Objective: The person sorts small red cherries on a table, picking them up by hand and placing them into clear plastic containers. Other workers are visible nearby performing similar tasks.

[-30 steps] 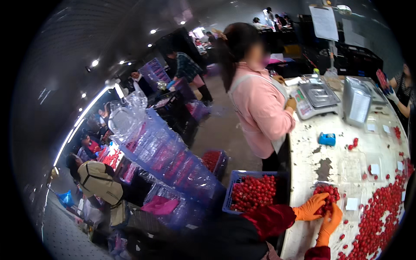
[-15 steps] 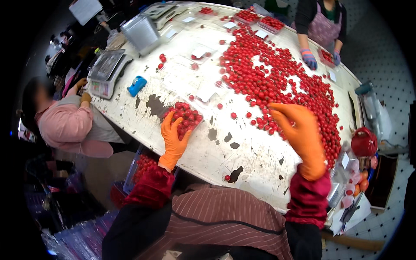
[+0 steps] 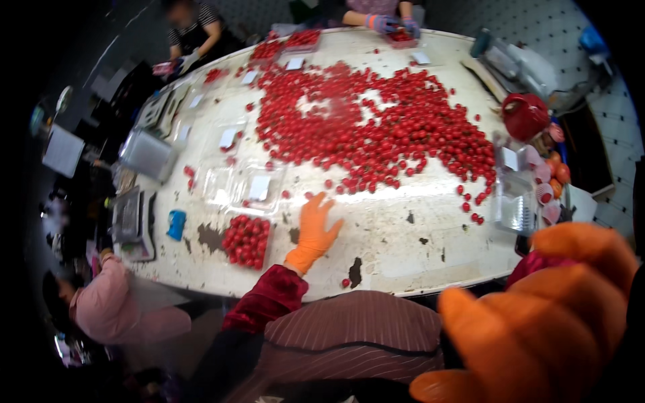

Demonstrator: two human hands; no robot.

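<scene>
- At a worn white sorting table [image 3: 403,235], a worker's left hand [image 3: 314,232], in an orange glove, lies flat with fingers spread, holding nothing.
- Just left of that hand sits a clear punnet of small red tomatoes [image 3: 246,240], heaped full; empty clear punnets [image 3: 242,185] lie beyond it.
- The loose tomato pile [image 3: 376,127] covers the table's far half, well apart from the resting hand.
- The right hand [image 3: 544,316], also gloved in orange, looms close to the camera with fingers curled; whether it grips anything cannot be told.
- Filling well likely means raking fruit gently with open fingers, not squeezing, and keeping the full punnet clear of the table edge.
- Across the table, other people's gloved hands [image 3: 393,23] work at their own punnets.
</scene>
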